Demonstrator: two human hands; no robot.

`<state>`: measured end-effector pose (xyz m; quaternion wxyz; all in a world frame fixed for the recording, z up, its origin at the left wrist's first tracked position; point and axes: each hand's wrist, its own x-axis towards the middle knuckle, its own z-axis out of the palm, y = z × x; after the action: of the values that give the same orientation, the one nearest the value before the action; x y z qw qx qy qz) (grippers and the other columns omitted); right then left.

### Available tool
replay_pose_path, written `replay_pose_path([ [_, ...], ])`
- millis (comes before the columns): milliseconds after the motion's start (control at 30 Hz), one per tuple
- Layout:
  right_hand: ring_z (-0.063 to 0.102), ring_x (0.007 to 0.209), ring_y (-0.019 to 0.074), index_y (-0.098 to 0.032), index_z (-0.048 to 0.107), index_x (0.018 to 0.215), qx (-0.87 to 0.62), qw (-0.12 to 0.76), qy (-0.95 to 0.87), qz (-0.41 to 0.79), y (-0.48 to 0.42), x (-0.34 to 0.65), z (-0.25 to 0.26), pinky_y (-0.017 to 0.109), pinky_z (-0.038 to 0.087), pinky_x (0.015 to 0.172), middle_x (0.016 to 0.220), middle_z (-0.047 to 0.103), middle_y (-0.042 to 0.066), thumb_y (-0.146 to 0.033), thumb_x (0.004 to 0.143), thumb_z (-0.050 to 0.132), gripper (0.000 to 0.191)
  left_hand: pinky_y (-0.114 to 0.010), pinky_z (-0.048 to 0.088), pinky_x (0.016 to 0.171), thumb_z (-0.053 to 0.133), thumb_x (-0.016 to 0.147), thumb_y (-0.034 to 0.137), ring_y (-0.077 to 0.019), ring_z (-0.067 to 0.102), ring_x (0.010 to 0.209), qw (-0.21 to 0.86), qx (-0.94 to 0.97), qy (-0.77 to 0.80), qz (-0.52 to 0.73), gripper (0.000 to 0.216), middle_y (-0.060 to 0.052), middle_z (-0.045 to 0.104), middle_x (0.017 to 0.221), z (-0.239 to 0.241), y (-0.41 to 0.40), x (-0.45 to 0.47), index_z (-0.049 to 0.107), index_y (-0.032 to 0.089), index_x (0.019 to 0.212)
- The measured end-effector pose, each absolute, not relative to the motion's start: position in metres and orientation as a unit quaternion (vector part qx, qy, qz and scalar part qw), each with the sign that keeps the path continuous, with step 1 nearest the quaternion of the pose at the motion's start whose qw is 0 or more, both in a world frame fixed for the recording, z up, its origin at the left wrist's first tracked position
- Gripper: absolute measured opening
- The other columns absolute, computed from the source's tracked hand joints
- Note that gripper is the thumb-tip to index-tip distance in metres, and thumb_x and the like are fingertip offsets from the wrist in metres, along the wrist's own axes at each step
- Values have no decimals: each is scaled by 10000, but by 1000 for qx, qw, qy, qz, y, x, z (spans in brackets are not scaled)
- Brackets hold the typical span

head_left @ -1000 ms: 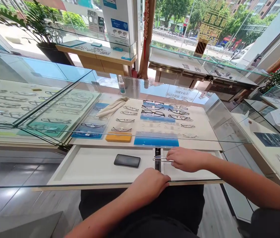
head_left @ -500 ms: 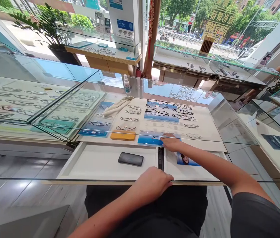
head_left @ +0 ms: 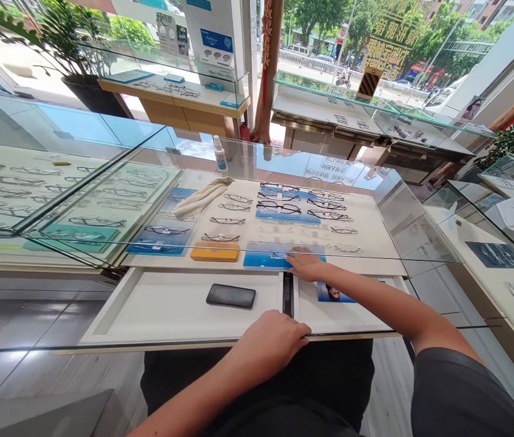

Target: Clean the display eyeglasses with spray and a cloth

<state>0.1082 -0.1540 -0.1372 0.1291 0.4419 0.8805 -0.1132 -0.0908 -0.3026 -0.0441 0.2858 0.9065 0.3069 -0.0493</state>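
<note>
Inside the glass display case, my right hand (head_left: 306,264) is closed, its fingertips at the near end of a small pair of eyeglasses (head_left: 278,255). Those eyeglasses lie over a blue card (head_left: 254,257) near the front of the display board. My left hand (head_left: 275,341) curls over the front edge of the pulled-out white drawer (head_left: 156,309), fingers bent at the rim. A black phone-like slab or case (head_left: 230,295) lies in the drawer's left section. Under my right forearm, a blue leaflet with a printed portrait (head_left: 329,292) is partly hidden.
Rows of eyeglasses (head_left: 284,207) cover the board behind my right hand. A yellow box (head_left: 215,251) and a beige cloth (head_left: 202,198) sit to the left. A spray bottle (head_left: 219,153) stands on the glass top. Another glass case (head_left: 475,227) is at the right.
The whole view has shifted slightly, moving the scene left. My right hand stays at the blue card, and the eyeglasses by its fingertips show more clearly. My left hand remains on the drawer edge.
</note>
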Motion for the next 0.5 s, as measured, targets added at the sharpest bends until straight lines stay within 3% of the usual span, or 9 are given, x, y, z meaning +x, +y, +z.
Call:
replay_pose_path([
  [100,579,1511,379,-169,770,1330,419,148,883,-149,-175,104,-106,476,504,1194,1622,639,181,-303,1025,678,345,-360,537,798,570,1106,311,-323,822,939,288,904,313,-31,247,-97,853,996,-49,-304,-92,804,233,1083],
  [200,755,1166,302,-222,816,1145,350,175,884,-254,-195,114,-42,377,573,927,1293,816,108,-337,1018,690,213,-362,538,806,579,1104,302,-322,820,925,289,904,315,-24,231,-101,849,990,-52,-305,-92,797,231,1074],
  [267,753,997,257,-232,812,1025,380,100,887,-244,-194,131,7,357,544,847,1112,833,77,-364,1037,678,188,-365,543,812,571,1106,293,-325,819,935,289,905,313,-30,233,-104,850,1000,-52,-305,-92,795,230,1095],
  [367,696,1120,297,-221,789,1014,481,-36,873,-74,-161,166,55,420,523,939,1174,802,90,-359,1050,669,186,-358,552,847,549,1112,293,-310,816,937,293,903,314,-27,264,-112,847,996,-52,-305,-92,806,235,1121],
  [500,652,1225,351,-185,779,999,526,-12,850,23,-103,203,48,494,482,1067,1223,790,122,-301,976,768,119,-359,555,890,511,1126,335,-297,806,932,296,900,318,-16,319,-111,844,990,-54,-304,-93,818,253,1158],
])
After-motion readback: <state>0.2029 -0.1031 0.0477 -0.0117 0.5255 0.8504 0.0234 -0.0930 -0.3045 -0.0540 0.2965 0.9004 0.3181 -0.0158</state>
